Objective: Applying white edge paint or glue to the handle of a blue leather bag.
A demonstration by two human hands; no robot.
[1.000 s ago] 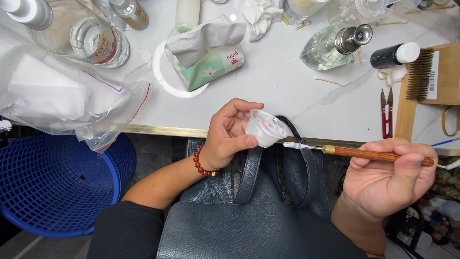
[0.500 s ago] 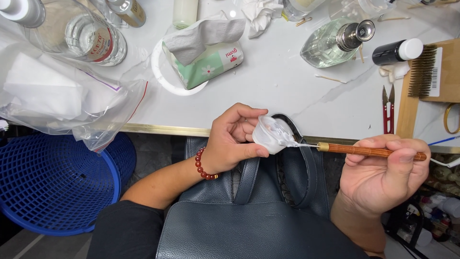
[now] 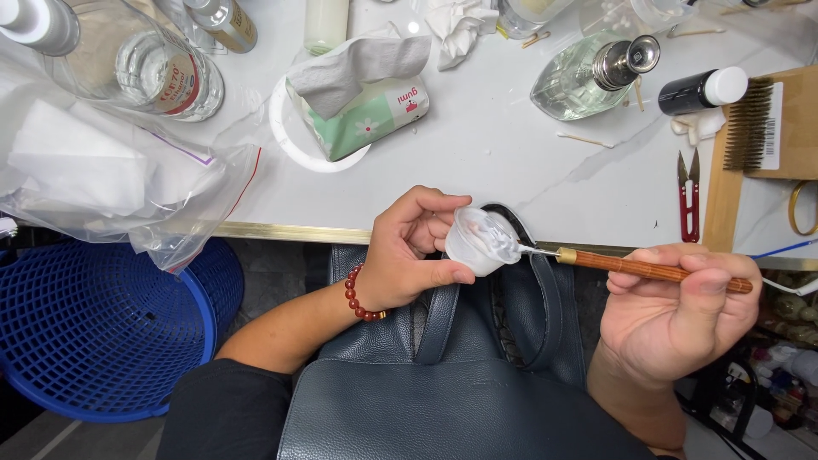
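My left hand (image 3: pixel 411 252), with a red bead bracelet on the wrist, grips a small translucent plastic cup (image 3: pixel 477 242) tilted toward the right. My right hand (image 3: pixel 673 311) holds a wooden-handled brush (image 3: pixel 648 269) level, its tip dipped inside the cup. Both hands hover over a dark blue leather handbag (image 3: pixel 443 400) resting on my lap, its two handles lying below the cup and reaching the table edge.
A white marble table (image 3: pixel 511 170) bears a tissue pack (image 3: pixel 366 111) on a white dish, a glass bottle (image 3: pixel 588 77), a black bottle (image 3: pixel 703 89), red snips (image 3: pixel 688 200), a wire brush (image 3: pixel 750 123) and a clear plastic bag (image 3: pixel 102 179). A blue mesh basket (image 3: pixel 94 332) stands below left.
The cup has turned in my left hand so its opening faces the brush more. The brush tip has gone from outside the rim to inside the cup.
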